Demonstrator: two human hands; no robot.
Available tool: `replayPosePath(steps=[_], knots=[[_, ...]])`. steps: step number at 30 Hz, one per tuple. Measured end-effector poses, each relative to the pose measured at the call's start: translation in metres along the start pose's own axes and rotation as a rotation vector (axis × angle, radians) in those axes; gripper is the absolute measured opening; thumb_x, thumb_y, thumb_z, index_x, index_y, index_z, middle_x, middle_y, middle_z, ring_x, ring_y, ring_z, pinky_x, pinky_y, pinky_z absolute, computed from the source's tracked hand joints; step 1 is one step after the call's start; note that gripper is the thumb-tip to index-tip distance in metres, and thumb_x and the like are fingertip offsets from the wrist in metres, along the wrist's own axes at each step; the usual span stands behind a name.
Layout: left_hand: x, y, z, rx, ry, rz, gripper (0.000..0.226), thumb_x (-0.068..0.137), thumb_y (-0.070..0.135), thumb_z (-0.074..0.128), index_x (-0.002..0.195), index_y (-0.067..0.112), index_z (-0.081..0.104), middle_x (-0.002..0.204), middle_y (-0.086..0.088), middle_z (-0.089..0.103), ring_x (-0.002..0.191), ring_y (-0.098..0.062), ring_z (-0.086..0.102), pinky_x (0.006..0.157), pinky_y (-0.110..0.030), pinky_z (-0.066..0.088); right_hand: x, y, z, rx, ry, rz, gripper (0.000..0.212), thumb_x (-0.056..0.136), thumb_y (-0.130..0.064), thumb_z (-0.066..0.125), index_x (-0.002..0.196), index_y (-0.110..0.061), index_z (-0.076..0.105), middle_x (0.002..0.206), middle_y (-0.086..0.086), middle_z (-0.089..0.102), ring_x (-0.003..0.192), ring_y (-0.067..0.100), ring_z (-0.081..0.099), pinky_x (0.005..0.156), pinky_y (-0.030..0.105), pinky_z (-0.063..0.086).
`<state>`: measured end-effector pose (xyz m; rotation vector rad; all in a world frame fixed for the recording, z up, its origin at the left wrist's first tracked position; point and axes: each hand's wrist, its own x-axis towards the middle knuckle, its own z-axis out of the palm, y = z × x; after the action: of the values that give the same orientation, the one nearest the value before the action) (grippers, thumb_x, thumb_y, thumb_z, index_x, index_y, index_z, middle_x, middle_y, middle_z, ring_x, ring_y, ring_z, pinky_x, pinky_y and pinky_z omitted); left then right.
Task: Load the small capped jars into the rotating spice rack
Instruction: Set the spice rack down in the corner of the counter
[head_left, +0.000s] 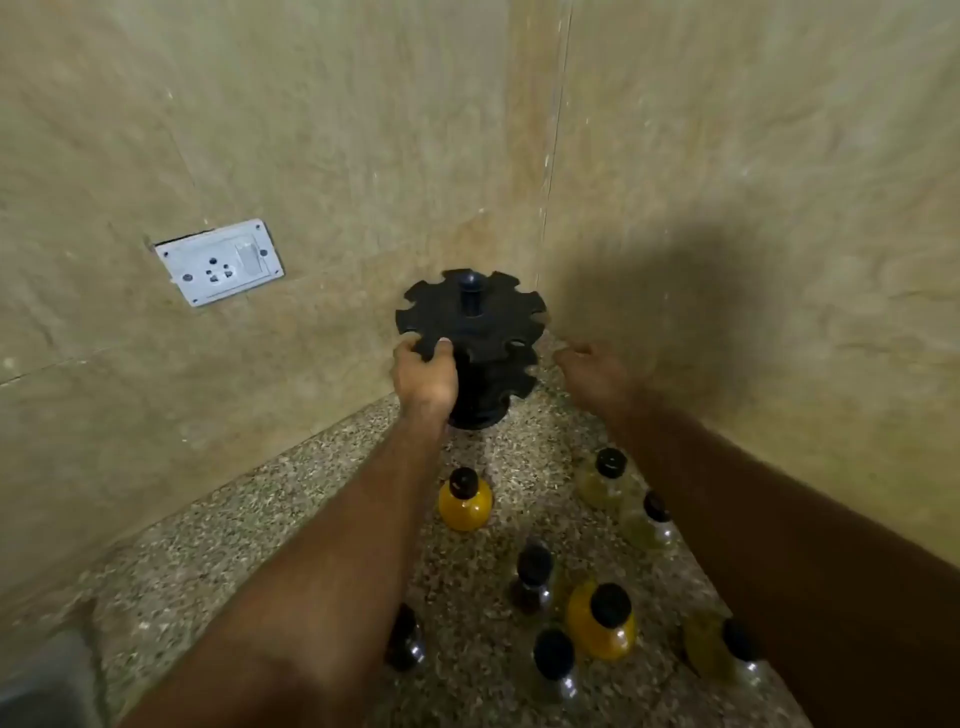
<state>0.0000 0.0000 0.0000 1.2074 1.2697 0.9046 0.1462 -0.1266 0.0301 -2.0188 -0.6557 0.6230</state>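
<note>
A black rotating spice rack (478, 317) with notched discs and a centre knob stands in the far corner of the counter; no jar is in its notches. My left hand (423, 376) grips the left edge of its top disc. To the rack's right hovers my right hand (592, 376), fingers loosely curled, holding nothing. Several small black-capped jars stand on the counter nearer me: a yellow one (465, 501), a pale one (605, 480), a dark one (532, 577), and a yellow one (602, 621). My forearms partly hide other jars.
The speckled granite counter (311, 499) narrows into a corner between two beige tiled walls. A white socket plate (221, 262) is set in the left wall. A grey sink edge (47, 680) shows at the bottom left.
</note>
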Motion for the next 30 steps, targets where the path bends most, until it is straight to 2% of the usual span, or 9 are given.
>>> replayPosePath(steps=[2,5,9,13,15,19,23,27,30], knots=[[0.02,-0.007,-0.001,-0.074,0.071,-0.034,0.037,0.09,0.032,0.07,0.12,0.023,0.049,0.118,-0.005,0.062,0.109,-0.027,0.063,0.097,-0.041,0.054,0.015,-0.004,0.017,0.086,-0.024,0.044,0.024,0.1,-0.031,0.054,0.085,-0.013,0.058,0.08,0.006,0.058,0.07,0.017,0.056,0.064,0.033,0.049],[0.05,-0.026,-0.007,-0.285,-0.052,-0.2,0.049,0.088,0.034,0.072,0.129,0.012,0.055,0.115,-0.009,0.071,0.095,-0.024,0.073,0.084,-0.04,0.059,0.039,-0.003,0.046,0.19,-0.107,0.128,0.031,0.1,-0.039,0.057,0.114,-0.011,0.063,0.106,0.01,0.068,0.093,0.026,0.069,0.079,0.043,0.058],[0.075,-0.034,-0.013,-0.411,-0.315,-0.272,0.038,0.092,0.035,0.069,0.124,0.015,0.066,0.119,-0.007,0.072,0.097,-0.018,0.075,0.083,-0.037,0.052,0.07,-0.005,0.072,0.501,-0.096,0.243,0.032,0.105,-0.03,0.052,0.132,-0.014,0.056,0.123,0.008,0.066,0.096,0.025,0.068,0.067,0.034,0.056],[0.089,-0.035,-0.016,-0.511,-0.464,-0.257,0.018,0.096,0.023,0.064,0.113,0.018,0.069,0.114,-0.006,0.075,0.096,-0.018,0.074,0.084,-0.032,0.055,0.088,-0.009,0.079,0.836,-0.027,0.271,0.017,0.106,-0.012,0.05,0.119,-0.013,0.061,0.121,0.012,0.067,0.09,0.021,0.069,0.059,0.033,0.059],[0.092,-0.033,-0.015,-0.551,-0.491,-0.249,0.009,0.096,0.015,0.062,0.102,0.016,0.069,0.104,-0.008,0.077,0.083,-0.016,0.075,0.074,-0.028,0.059,0.093,-0.011,0.078,0.875,-0.002,0.282,0.013,0.104,-0.008,0.052,0.112,-0.01,0.062,0.117,0.013,0.069,0.087,0.02,0.07,0.058,0.033,0.059],[0.089,-0.027,-0.009,-0.604,-0.514,-0.245,0.01,0.096,0.008,0.061,0.091,0.015,0.067,0.092,-0.008,0.077,0.069,-0.013,0.074,0.056,-0.023,0.057,0.095,-0.014,0.074,0.935,-0.027,0.29,0.019,0.104,-0.006,0.051,0.122,-0.008,0.059,0.108,0.011,0.069,0.089,0.021,0.069,0.055,0.031,0.061],[0.076,-0.02,-0.008,-0.626,-0.529,-0.256,0.014,0.095,0.007,0.062,0.087,0.017,0.067,0.096,-0.009,0.076,0.071,-0.015,0.074,0.052,-0.022,0.056,0.088,-0.016,0.066,0.949,-0.021,0.298,0.025,0.104,-0.005,0.051,0.128,-0.007,0.056,0.118,0.015,0.068,0.093,0.025,0.071,0.055,0.032,0.061],[0.054,-0.003,-0.008,-0.613,-0.563,-0.242,0.021,0.096,0.008,0.062,0.079,0.02,0.066,0.098,-0.009,0.076,0.072,-0.015,0.075,0.047,-0.02,0.052,0.071,-0.022,0.045,0.961,0.009,0.266,0.028,0.103,-0.006,0.053,0.13,-0.005,0.057,0.109,0.013,0.07,0.089,0.024,0.072,0.054,0.032,0.061],[0.034,0.013,-0.003,-0.61,-0.592,-0.214,0.021,0.094,0.01,0.064,0.077,0.021,0.068,0.099,-0.008,0.075,0.073,-0.015,0.073,0.047,-0.021,0.052,0.054,-0.025,0.021,0.974,0.003,0.223,0.029,0.103,-0.006,0.053,0.132,-0.004,0.057,0.12,0.017,0.07,0.096,0.026,0.072,0.064,0.037,0.064]])
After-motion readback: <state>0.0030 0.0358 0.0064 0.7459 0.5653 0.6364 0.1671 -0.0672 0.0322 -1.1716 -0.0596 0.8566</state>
